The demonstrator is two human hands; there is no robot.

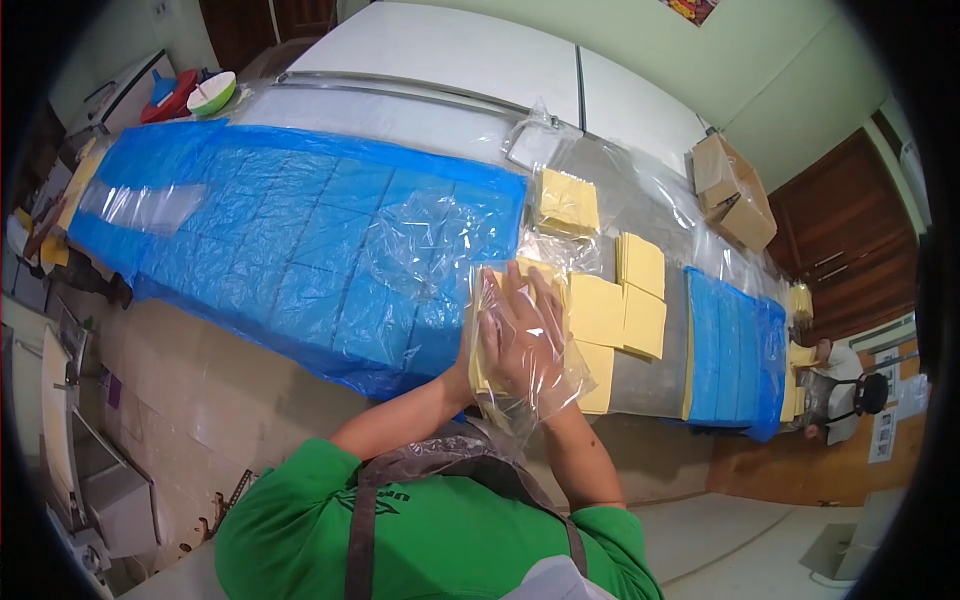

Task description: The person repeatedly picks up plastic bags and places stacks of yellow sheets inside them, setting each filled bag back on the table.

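Bagging appears underway: the right hand (pixel 520 335) lies flat inside the clear bag (pixel 535 385), pressing the yellow stack (pixel 487 340), which the left hand (pixel 478 372) clasps at the table (pixel 640 385) edge, 6 o'clock of loose yellow squares (pixel 625 305). Seating the stack deeper seems next.

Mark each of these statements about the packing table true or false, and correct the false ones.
1. Both hands are on a stack of yellow squares in a clear plastic bag. True.
2. The long plastic sheet covering the table is red. False: it is blue.
3. More yellow squares lie loose on the table beside the hands. True.
4. The cardboard box sits on the floor. False: it stands on the table's far end.
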